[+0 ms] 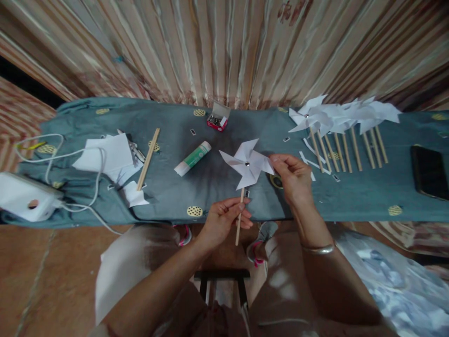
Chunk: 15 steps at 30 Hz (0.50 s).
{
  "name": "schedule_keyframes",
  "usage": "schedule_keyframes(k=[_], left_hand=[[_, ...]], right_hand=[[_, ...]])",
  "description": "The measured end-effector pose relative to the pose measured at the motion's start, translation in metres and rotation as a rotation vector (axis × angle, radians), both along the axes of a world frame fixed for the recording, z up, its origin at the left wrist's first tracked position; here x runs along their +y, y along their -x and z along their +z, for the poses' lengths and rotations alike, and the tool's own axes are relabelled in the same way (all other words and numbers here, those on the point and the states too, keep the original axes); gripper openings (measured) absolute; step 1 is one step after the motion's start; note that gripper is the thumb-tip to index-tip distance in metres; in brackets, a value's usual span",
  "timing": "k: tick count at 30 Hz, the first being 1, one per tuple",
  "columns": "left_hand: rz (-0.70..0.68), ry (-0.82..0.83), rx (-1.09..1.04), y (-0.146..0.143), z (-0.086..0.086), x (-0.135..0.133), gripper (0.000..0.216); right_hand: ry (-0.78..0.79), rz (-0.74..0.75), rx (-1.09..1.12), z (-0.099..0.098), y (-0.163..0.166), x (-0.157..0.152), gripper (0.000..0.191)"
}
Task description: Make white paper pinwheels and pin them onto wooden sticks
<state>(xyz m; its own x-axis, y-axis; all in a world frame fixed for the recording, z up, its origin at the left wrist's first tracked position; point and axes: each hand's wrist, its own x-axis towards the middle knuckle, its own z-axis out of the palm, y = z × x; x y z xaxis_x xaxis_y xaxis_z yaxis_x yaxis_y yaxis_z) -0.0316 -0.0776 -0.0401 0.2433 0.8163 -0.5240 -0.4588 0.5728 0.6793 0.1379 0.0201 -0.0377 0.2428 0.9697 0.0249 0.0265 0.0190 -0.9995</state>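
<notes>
A white paper pinwheel (248,162) with a shiny pin at its centre faces up above the table's near half. My left hand (224,217) pinches its wooden stick (239,224) below the blades. On the other side, my right hand (291,175) has thumb and fingers closed on the tip of the right blade. A green and white glue stick (192,159) lies to the left of the pinwheel. Behind it stands an opened small red box (217,120) of metal pins.
Several finished pinwheels (343,117) lie in a row at the back right, beside paper strips (312,157). A phone (430,171) rests at far right. On the left are wooden sticks (148,159), paper sheets (105,157) and a white corded device (30,196). A curtain (224,51) hangs behind the table.
</notes>
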Motion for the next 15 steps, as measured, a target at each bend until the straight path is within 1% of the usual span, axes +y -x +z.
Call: schedule_keyframes(k=[6,10,15], left_hand=[[0.002,0.004,-0.009,0.0007,0.0002,-0.0004,0.051],[0.008,0.01,-0.014,-0.0001,-0.001,-0.0005,0.051],[-0.002,-0.002,-0.003,-0.0005,-0.0018,-0.0008,0.05]], right_hand=[[0.025,0.002,-0.002,-0.0025,0.0045,0.0037,0.02],[0.054,-0.003,0.074,-0.0044,0.007,0.0063,0.019],[0.099,0.046,0.191,-0.0045,0.0084,0.0072,0.021]])
